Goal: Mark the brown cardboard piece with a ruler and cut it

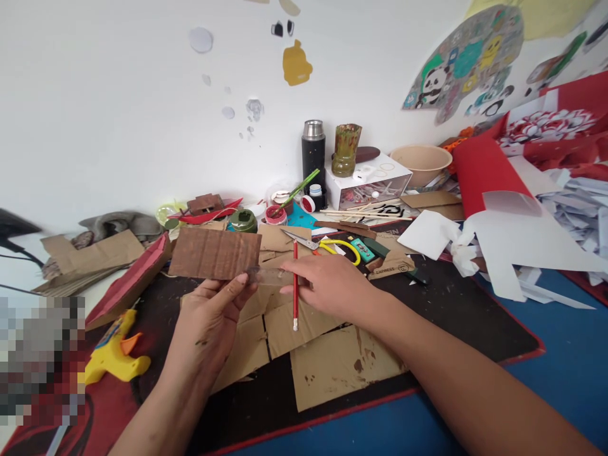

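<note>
My left hand (209, 313) holds up a brown painted cardboard rectangle (215, 253) by its lower edge, above the mat. My right hand (327, 285) grips a red pencil (295, 285) that stands nearly upright, and its fingertips rest on a clear plastic ruler (268, 275) lying between the two hands. Under both hands lie several flat pieces of plain cardboard (327, 367) on a black mat (456, 316).
A yellow glue gun (114, 351) lies at the left. Yellow-handled scissors (327, 244), paint pots, a black flask (313, 155), a white box, a bowl (420, 163) and wooden sticks crowd the back. Red and white paper (513, 221) piles up at the right. A red cardboard strip (133, 282) lies left.
</note>
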`<state>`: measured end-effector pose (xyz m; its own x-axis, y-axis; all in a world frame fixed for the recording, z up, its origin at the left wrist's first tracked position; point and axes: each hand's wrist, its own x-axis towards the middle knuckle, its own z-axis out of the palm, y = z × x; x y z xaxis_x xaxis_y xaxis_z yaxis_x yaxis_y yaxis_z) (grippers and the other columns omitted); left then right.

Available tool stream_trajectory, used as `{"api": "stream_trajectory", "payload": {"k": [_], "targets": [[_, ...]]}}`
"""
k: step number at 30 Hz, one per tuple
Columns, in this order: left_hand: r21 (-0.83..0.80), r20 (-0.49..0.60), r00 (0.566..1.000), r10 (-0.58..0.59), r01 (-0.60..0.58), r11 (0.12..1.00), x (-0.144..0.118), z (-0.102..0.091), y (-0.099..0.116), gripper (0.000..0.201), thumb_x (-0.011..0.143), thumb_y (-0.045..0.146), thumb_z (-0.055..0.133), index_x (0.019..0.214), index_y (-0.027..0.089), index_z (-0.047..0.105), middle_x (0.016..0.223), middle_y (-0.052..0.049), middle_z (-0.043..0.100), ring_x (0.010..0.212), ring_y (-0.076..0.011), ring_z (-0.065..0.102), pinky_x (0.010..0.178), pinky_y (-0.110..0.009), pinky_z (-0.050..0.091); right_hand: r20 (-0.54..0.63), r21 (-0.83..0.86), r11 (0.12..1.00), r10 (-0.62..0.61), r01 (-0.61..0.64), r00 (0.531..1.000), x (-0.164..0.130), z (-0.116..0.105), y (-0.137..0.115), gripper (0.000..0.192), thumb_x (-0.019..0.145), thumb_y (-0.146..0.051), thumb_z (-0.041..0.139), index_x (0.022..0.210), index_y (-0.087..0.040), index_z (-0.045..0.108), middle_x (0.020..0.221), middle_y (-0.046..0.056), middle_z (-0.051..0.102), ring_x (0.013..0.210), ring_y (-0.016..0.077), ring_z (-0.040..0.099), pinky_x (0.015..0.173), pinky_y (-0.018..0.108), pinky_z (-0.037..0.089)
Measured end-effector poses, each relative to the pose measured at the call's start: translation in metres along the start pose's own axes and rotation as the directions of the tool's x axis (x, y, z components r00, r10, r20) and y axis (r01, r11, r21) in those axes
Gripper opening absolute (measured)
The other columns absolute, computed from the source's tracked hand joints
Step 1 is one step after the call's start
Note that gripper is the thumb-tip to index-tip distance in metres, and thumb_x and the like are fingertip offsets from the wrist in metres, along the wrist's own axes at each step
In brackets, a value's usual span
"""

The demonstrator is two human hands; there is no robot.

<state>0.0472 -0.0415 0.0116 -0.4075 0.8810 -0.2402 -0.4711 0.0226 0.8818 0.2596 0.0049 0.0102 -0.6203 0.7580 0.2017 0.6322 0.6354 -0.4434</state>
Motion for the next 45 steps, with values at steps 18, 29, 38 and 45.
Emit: {"api": "stream_trajectory", "payload": {"k": [18, 29, 38, 45], "targets": [[0.031, 0.035, 0.999, 0.016, -0.017, 0.999, 0.0029, -0.0052, -0.0024, 0.044, 0.048, 0.023, 0.111, 0.080, 0.014, 0.083, 0.096, -0.008, 0.086, 0.083, -0.0174, 0.079, 0.074, -0.024, 0.069, -0.020, -0.023, 1.000, -0.012, 0.011, 1.000, -0.0003, 0.0015, 0.0007, 0.033, 0.110, -0.043, 0.075, 0.140, -0.028, 0.080, 0.126, 0.009, 0.087, 0.107, 0.0290, 0.081, 0.088, 0.041, 0.056], [0.004, 0.020, 1.000, 0.003, -0.003, 1.000, 0.0029, -0.0060, -0.0020, 0.035, 0.053, 0.022, 0.109, 0.075, 0.018, 0.082, 0.090, -0.003, 0.084, 0.083, -0.0178, 0.079, 0.076, -0.028, 0.072, 0.011, -0.027, 1.000, -0.015, 0.015, 1.000, -0.0009, -0.0005, -0.0020, 0.032, 0.112, -0.043, 0.073, 0.138, -0.026, 0.080, 0.123, 0.009, 0.087, 0.106, 0.0283, 0.079, 0.087, 0.039, 0.055], [-0.024, 0.019, 1.000, 0.019, -0.018, 1.000, 0.0046, -0.0089, -0.0018, 0.038, 0.049, 0.023, 0.112, 0.068, 0.018, 0.079, 0.086, -0.002, 0.083, 0.081, -0.0153, 0.078, 0.075, -0.026, 0.073, 0.002, -0.070, 0.997, 0.026, -0.026, 1.000, 0.0003, -0.0005, -0.0006, 0.035, 0.112, -0.049, 0.070, 0.138, -0.027, 0.080, 0.118, 0.010, 0.087, 0.099, 0.0290, 0.079, 0.081, 0.038, 0.054], [-0.018, 0.017, 1.000, 0.012, -0.011, 1.000, 0.0042, -0.0075, -0.0013, 0.035, 0.052, 0.026, 0.109, 0.069, 0.019, 0.080, 0.087, -0.003, 0.084, 0.082, -0.0176, 0.078, 0.075, -0.030, 0.073, 0.014, -0.068, 0.997, 0.022, -0.021, 1.000, 0.0001, -0.0010, -0.0014, 0.038, 0.113, -0.050, 0.068, 0.143, -0.027, 0.078, 0.125, 0.011, 0.086, 0.105, 0.0306, 0.080, 0.085, 0.041, 0.056]]}}
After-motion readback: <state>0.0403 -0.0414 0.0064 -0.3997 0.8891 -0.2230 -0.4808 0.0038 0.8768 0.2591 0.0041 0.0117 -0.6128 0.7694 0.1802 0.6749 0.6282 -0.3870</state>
